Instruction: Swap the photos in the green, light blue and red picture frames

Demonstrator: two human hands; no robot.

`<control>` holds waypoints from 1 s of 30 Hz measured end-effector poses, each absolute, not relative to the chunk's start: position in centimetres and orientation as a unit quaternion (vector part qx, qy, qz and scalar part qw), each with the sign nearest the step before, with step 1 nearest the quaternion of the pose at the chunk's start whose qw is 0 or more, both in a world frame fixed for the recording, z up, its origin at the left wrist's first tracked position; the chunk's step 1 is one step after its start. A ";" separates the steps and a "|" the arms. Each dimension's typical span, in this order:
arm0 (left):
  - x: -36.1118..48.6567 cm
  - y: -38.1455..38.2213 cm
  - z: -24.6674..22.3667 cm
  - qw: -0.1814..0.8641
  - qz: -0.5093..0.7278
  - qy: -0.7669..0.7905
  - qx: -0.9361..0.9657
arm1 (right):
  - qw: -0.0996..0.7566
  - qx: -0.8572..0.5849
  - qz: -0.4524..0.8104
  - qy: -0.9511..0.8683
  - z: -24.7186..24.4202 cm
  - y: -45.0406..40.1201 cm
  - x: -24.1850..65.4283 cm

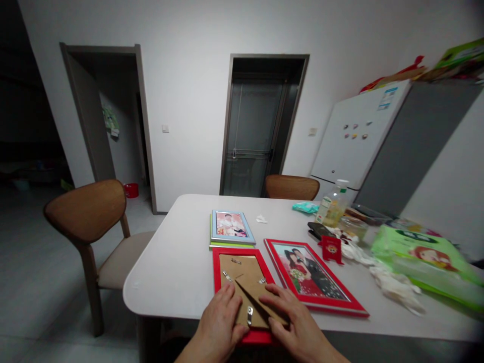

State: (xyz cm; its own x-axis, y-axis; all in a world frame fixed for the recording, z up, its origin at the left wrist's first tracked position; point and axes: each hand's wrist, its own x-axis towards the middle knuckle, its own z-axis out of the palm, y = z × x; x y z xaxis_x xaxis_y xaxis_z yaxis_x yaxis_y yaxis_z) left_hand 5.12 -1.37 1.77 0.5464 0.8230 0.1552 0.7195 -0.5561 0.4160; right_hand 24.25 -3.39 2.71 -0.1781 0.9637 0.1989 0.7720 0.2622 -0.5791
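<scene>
A red picture frame [217,275] lies face down at the table's front edge, its brown backing board [245,267] with metal clips turned up. A dark slanting gap marks one side of the brown stand leg on that board. My left hand [221,320] grips the frame's lower left part, fingers together near a clip. On the lower right, my right hand [293,320] has its fingers and thumb closed about the stand leg and board. Beside it, another red picture frame [317,277] lies face up with a photo of a couple.
Behind the frame lies a stack with a blue picture frame [231,226] on top. To the right are a phone [320,230], a red packet [331,249], a bottle [333,204], crumpled tissues [395,287] and a green tissue pack [423,254]. A wooden chair [88,212] stands left.
</scene>
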 end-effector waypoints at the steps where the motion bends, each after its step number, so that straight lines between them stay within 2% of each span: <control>1: 5.2 -1.3 1.7 0.155 0.165 0.446 0.866 | 0.269 -0.581 0.172 -0.749 2.5 -3.3 24.2; 12: 4.7 -1.5 2.1 0.182 0.146 0.446 0.864 | 0.268 -0.560 0.164 -0.766 1.7 -2.5 24.8; 21: 3.5 -0.7 -1.0 0.173 0.183 0.401 0.881 | 0.251 -0.584 0.146 -0.758 3.1 -2.6 24.7; 30: 4.0 -0.8 0.8 0.177 0.125 0.443 0.870 | 0.244 -0.572 0.155 -0.768 1.9 -2.3 24.4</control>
